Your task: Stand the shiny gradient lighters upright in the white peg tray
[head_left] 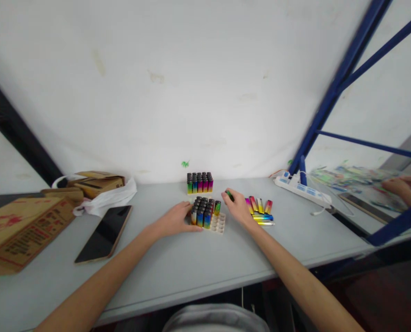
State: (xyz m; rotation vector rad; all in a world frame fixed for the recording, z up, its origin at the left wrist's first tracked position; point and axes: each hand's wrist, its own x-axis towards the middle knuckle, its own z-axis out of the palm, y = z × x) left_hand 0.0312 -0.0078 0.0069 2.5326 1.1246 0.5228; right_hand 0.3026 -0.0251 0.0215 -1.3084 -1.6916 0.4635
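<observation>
Cardboard box [29,230], black phone [103,236] leftward; left grip [178,218] clasping tray [218,225], right grip [239,206] pinching lighter [229,194].

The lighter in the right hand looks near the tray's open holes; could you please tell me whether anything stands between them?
Nothing visible stands between the lighter in the right hand and the open holes on the right of the tray; an upright green lighter stands at their far end.
</observation>
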